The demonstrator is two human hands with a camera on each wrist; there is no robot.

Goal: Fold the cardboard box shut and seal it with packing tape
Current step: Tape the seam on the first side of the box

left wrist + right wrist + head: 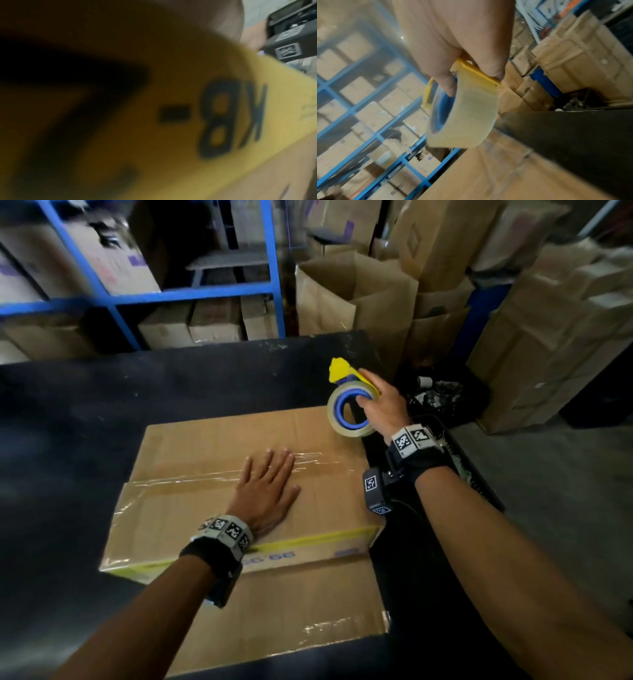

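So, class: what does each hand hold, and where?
Right hand grips the clear packing-tape roll through its blue core; left hand rests flat on the brown cardboard box.

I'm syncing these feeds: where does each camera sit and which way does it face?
Head: worn high, looking down at the cardboard box; both forearms, left hand, right hand.
Left wrist: pressed against the box's yellow band; blurred.
Right wrist: looks along the fingers gripping the tape roll.
Head and right wrist share the roll.

Bare forearms; black wristbands (205,553) with checkered marker tags (411,438).
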